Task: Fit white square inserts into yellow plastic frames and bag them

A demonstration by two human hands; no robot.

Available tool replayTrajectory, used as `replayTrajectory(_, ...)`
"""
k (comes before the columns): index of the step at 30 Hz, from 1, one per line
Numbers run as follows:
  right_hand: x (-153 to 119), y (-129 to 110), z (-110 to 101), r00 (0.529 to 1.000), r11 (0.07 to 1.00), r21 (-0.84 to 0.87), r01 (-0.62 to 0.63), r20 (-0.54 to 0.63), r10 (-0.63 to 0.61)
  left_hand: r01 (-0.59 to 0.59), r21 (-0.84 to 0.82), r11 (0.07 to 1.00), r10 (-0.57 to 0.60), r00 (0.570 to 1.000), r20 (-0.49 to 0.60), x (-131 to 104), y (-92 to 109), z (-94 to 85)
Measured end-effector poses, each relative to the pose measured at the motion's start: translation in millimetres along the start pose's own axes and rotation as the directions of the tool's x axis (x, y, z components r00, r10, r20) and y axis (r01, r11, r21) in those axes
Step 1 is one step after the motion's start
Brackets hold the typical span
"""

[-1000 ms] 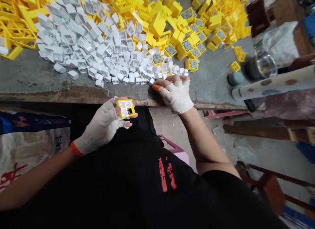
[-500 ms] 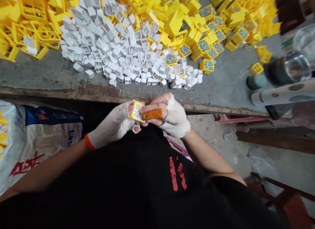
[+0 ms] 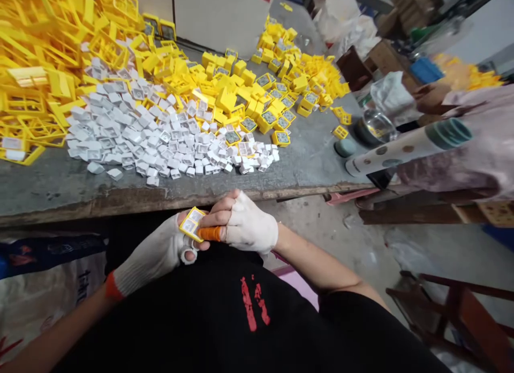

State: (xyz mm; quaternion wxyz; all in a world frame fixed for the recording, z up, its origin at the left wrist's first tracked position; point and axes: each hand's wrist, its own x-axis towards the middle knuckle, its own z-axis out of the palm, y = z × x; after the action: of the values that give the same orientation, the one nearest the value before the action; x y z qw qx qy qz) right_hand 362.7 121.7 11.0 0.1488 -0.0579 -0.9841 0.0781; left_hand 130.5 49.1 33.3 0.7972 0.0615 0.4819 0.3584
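A small yellow plastic frame (image 3: 193,223) with white pieces set in its openings is held just in front of the table edge. My left hand (image 3: 171,243), in a white fingerless glove with an orange cuff, is closed around its left side. From the other side, my right hand (image 3: 244,223) presses its fingers on the frame's right edge; one finger wears an orange cover. Beyond the hands, a heap of loose white plastic pieces (image 3: 132,129) lies on the grey table (image 3: 313,164). Yellow frames (image 3: 36,94) are piled behind it and to the left.
Yellow blocks with grey faces (image 3: 269,119) spread across the table's back. At right lie a patterned cylinder (image 3: 393,148) and a clear bowl (image 3: 375,126). Another person's sleeve (image 3: 474,143) shows beyond. Printed sacks (image 3: 52,287) stand at lower left, and a wooden stool (image 3: 453,309) at lower right.
The view has swung to the right, bringing more of the room and the other person into sight. Both hands still hold the yellow frame, which is now tilted differently.
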Motion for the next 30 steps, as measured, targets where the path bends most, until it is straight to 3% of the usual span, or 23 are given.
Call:
replayTrajectory(2, -3, 8, -10, 0.996, 0.998, 0.042, -0.042, 0.086, 0.038, -0.018, -0.032, 0.999, 0.016, 0.998, -0.055, 0, 0, -1.7)
replayTrajectory(3, -6, 18, -17, 0.988, 0.991, 0.035, -0.13, 0.092, 0.127, -0.039, -0.052, 0.998, 0.035, 0.996, -0.082, 0, 0, -2.7)
replayTrajectory(4, -10, 31, -26, 0.954, 0.956, -0.008, -0.293, 0.066, 0.293, -0.067, -0.069, 0.995, 0.059, 0.992, -0.108, 0, -1, -3.5)
replayTrajectory(5, -14, 48, -36, 0.866, 0.865, -0.068, -0.498, 0.007, 0.499, -0.097, -0.083, 0.992, 0.086, 0.988, -0.13, 1, -1, -3.8)
replayTrajectory(6, -17, 68, -46, 0.699, 0.687, -0.13, -0.715, -0.099, 0.708, -0.126, -0.091, 0.988, 0.112, 0.983, -0.148, 1, -1, -3.7)
replayTrajectory(7, -21, 90, -56, 0.481, 0.452, -0.174, -0.875, -0.206, 0.852, -0.153, -0.093, 0.984, 0.137, 0.978, -0.158, 1, -2, -3.3)
replayTrajectory(8, -23, 112, -63, 0.358, 0.318, -0.182, -0.93, -0.264, 0.896, -0.175, -0.092, 0.98, 0.159, 0.974, -0.158, 1, -2, -2.8)
replayTrajectory(9, -25, 134, -68, 0.287, 0.241, -0.184, -0.953, -0.289, 0.913, -0.19, -0.087, 0.978, 0.176, 0.973, -0.149, 1, -3, -2.5)
replayTrajectory(10, -25, 154, -71, 0.251, 0.202, -0.185, -0.962, -0.298, 0.921, -0.202, -0.081, 0.976, 0.19, 0.973, -0.133, 0, -4, -2.5)
replayTrajectory(13, -26, 196, -71, 0.263, 0.217, -0.18, -0.959, -0.288, 0.921, -0.238, -0.066, 0.969, 0.234, 0.97, -0.063, 0, -9, -7.3)
replayTrajectory(16, -30, 203, -68, 0.349, 0.318, -0.146, -0.937, -0.321, 0.88, -0.275, -0.067, 0.959, 0.275, 0.961, -0.015, 2, -15, -19.5)
replayTrajectory(20, -30, 159, -69, 0.55, 0.557, -0.082, -0.826, -0.333, 0.766, -0.314, -0.093, 0.945, 0.314, 0.949, -0.013, 6, -19, -36.7)
replayTrajectory(22, -18, 124, -66, 0.663, 0.679, 0.011, -0.734, -0.203, 0.72, -0.325, -0.101, 0.94, 0.325, 0.945, -0.021, 7, -20, -41.0)
replayTrajectory(24, 2, 92, -57, 0.742, 0.727, 0.177, -0.663, 0.026, 0.67, -0.335, -0.104, 0.936, 0.335, 0.942, -0.022, 7, -20, -41.5)
replayTrajectory(25, 13, 80, -50, 0.75, 0.711, 0.25, -0.658, 0.123, 0.65, -0.338, -0.104, 0.935, 0.338, 0.941, -0.018, 6, -21, -40.8)
replayTrajectory(27, 32, 66, -37, 0.714, 0.646, 0.308, -0.698, 0.223, 0.664, -0.339, -0.108, 0.935, 0.34, 0.94, -0.002, 4, -22, -38.8)
replayTrajectory(30, 43, 70, -19, 0.658, 0.617, 0.235, -0.751, 0.183, 0.731, -0.322, -0.12, 0.939, 0.328, 0.944, 0.033, 2, -22, -38.1)
